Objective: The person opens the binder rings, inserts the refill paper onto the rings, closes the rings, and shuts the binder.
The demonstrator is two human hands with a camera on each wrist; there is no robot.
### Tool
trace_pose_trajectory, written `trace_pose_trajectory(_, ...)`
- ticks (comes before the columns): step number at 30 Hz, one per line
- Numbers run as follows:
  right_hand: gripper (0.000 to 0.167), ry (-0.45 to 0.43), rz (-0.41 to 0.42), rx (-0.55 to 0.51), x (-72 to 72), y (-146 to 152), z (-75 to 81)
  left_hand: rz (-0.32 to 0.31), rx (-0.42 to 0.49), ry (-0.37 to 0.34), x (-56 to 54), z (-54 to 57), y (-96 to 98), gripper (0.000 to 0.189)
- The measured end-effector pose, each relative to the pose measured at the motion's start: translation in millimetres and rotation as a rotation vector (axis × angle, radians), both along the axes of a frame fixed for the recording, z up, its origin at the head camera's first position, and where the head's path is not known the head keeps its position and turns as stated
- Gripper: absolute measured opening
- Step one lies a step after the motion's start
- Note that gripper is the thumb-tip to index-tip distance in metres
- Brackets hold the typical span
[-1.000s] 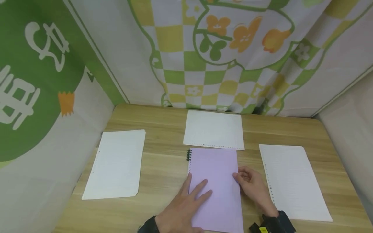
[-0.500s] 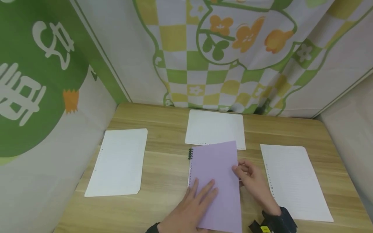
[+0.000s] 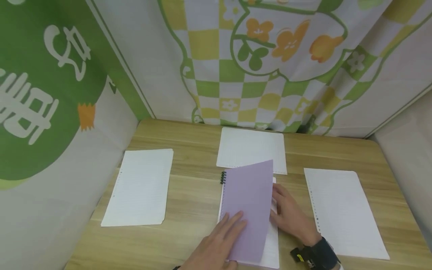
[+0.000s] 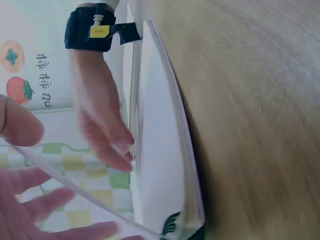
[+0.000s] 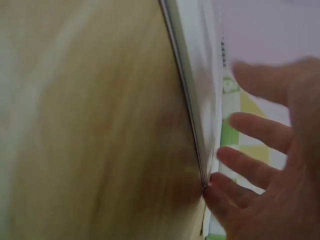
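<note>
On the table (image 3: 189, 202), we see the notebook (image 3: 249, 221) with its purple cover (image 3: 253, 191) lifted off the pages (image 3: 271, 243). The left hand (image 3: 216, 243) rests straight, parted fingers on it; the right hand (image 3: 291, 215), fingers spread, perhaps touches the page edges.

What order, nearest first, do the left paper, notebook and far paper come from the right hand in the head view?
1. Notebook, at the right hand.
2. Far paper, beyond the notebook.
3. Left paper, well across to the left.
</note>
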State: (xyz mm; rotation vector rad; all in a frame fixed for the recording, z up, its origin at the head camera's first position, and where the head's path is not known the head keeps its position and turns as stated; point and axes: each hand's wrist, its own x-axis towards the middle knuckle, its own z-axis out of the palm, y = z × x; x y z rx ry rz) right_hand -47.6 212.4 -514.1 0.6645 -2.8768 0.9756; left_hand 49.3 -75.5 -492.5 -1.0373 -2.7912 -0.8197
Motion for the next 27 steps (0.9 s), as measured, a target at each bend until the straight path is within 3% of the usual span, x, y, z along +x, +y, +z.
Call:
trace_pose_trajectory(3, 0.059, 0.031, 0.084, 0.082, 3.1, -4, -4.5, 0.031, 0.065, 0.119, 0.7, 6.9, -4.9, 0.098)
trace_pose_trajectory(7, 0.053, -0.022, 0.056, 0.104, 4.6, -9, -1.6, 0.048, 0.258, 0.29, -1.3, 19.7, -13.2, 0.095)
trace_pose_trajectory(8, 0.052, -0.051, 0.043, 0.101, 4.5, -11, 0.0, 0.055, 0.311, 0.298, -1.2, 23.5, -16.0, 0.093)
trace_pose_trajectory(10, 0.053, -0.115, 0.017, 0.106, 4.7, -12, 3.8, 0.07, 0.424, 0.233, 0.7, 32.1, -21.4, 0.087)
trace_pose_trajectory(11, 0.053, -0.145, 0.007, 0.107, 4.8, -13, 5.7, 0.09, 0.474, 0.165, 2.2, 37.1, -24.8, 0.084)
trace_pose_trajectory(15, 0.054, -0.234, -0.028, 0.117, 4.0, -12, 11.3, 0.248, 0.649, -0.206, 8.7, 56.7, -41.7, 0.08)
trace_pose_trajectory(18, 0.053, -0.243, -0.033, 0.109, 2.7, -11, 12.4, 0.293, 0.733, -0.439, 5.5, 67.5, -62.8, 0.071)
trace_pose_trajectory(20, 0.053, -0.238, -0.033, 0.106, 2.2, -10, 12.2, 0.279, 0.754, -0.559, 1.1, 71.8, -79.2, 0.063)
trace_pose_trajectory(22, 0.053, -0.237, -0.033, 0.107, 1.8, -9, 11.9, 0.275, 0.737, -0.628, -4.6, 73.5, -94.5, 0.053)
trace_pose_trajectory(24, 0.053, -0.238, -0.032, 0.108, 1.6, -8, 12.0, 0.32, 0.686, -0.648, -10.2, 73.0, -106.2, 0.042)
trace_pose_trajectory(27, 0.053, -0.232, -0.023, 0.112, 0.8, -6, 12.1, 0.471, 0.583, -0.608, -18.9, 68.2, -117.3, 0.025)
